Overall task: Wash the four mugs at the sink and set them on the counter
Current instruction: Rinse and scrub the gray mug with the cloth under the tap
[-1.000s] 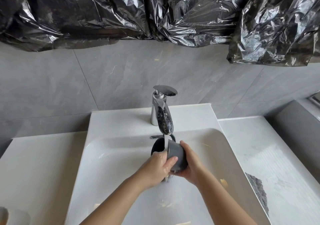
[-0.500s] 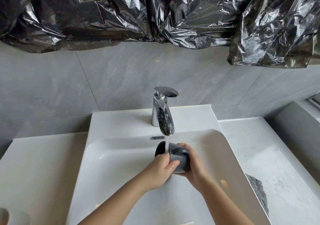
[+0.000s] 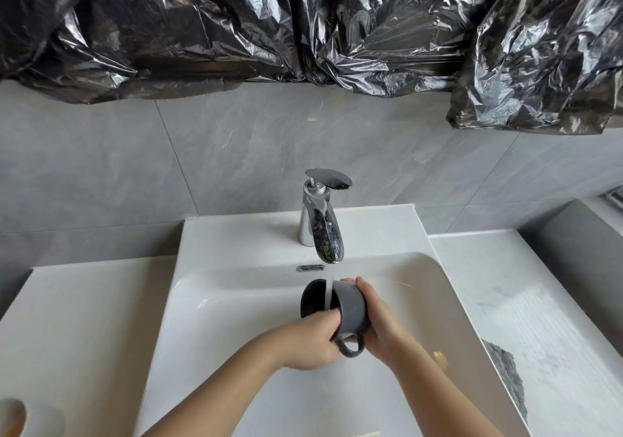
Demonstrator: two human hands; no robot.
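Rinsing a grey mug point(image 3: 351, 308) under the faucet point(image 3: 323, 231), left hand point(image 3: 308, 344) gripping its rim, right hand point(image 3: 382, 323) wrapped round its body, no washed mugs visible on the counter point(image 3: 84, 318) yet.

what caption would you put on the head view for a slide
The left hand and right hand hold a grey mug on its side under the running tap, over the white sink.

Nothing readable is showing anywhere: no lettering, brand, number or sign is appearing on the mug point(image 3: 352, 308), the faucet point(image 3: 324, 234), the sink point(image 3: 236, 234) or the plastic sheeting point(image 3: 236, 32).
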